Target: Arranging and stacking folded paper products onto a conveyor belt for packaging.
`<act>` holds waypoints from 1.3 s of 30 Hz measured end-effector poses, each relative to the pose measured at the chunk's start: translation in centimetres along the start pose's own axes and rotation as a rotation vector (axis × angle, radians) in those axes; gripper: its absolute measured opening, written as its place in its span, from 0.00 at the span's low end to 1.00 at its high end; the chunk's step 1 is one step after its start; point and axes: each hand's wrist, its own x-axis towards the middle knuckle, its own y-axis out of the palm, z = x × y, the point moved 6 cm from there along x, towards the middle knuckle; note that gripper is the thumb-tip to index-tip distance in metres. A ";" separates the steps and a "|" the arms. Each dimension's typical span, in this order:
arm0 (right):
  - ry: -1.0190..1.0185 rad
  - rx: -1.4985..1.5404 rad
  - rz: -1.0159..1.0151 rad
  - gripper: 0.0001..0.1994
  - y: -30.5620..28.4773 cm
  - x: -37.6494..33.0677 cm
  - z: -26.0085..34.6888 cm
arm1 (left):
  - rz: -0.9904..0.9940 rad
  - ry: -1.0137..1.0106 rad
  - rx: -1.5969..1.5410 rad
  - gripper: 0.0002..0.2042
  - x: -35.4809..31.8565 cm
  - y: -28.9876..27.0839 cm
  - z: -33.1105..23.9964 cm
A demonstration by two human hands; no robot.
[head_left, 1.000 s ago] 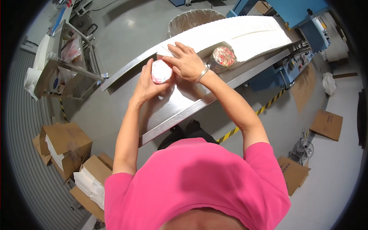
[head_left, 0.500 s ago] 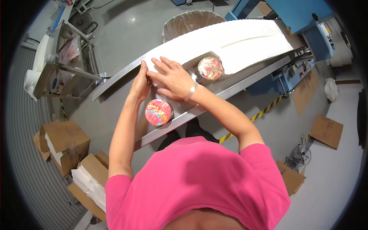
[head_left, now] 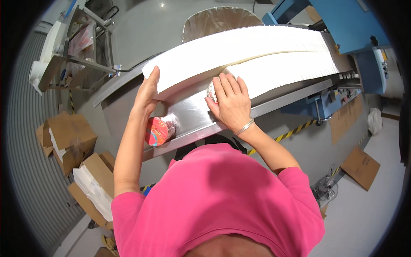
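My left hand (head_left: 147, 92) lies flat against the near end of the white slatted conveyor belt (head_left: 274, 55) and holds nothing. Just below it, a round tub (head_left: 158, 130) with a colourful red lid, wrapped in clear film, lies on its side at the lower end of the steel chute (head_left: 192, 115). My right hand (head_left: 231, 105), with a metal bangle on the wrist, is draped over a second round tub (head_left: 210, 91) where the belt meets the chute. Only that tub's left edge shows under my fingers.
A lined waste bin (head_left: 216, 19) stands beyond the belt. Blue machinery (head_left: 342, 25) is at the right. A metal rack (head_left: 72, 55) stands at the left, with open cardboard boxes (head_left: 68, 137) of white packs on the floor below it. Flat cardboard (head_left: 359, 167) and a fan (head_left: 327, 190) lie at the right.
The first tub has slid down the chute toward me. My left hand left it and went up to the belt's end. A second tub arrived under my right hand.
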 end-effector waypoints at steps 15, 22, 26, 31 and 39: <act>0.626 0.176 -0.192 0.13 -2.5 6.7 -25.3 | 0.041 0.174 0.252 0.34 0.4 1.3 0.1; 0.886 0.258 -0.040 0.09 -2.3 8.1 -28.7 | -0.011 0.177 0.393 0.32 -0.4 2.3 -0.8; 0.873 0.243 -0.034 0.09 -2.4 8.2 -29.2 | -0.009 0.153 0.333 0.34 0.0 1.8 -0.4; 0.801 0.133 -0.033 0.07 -2.1 8.5 -30.8 | 0.001 0.141 0.330 0.34 0.1 1.7 -0.7; 0.640 0.122 0.159 0.07 -1.9 8.9 -29.4 | 0.087 0.118 0.236 0.32 0.1 0.8 -0.3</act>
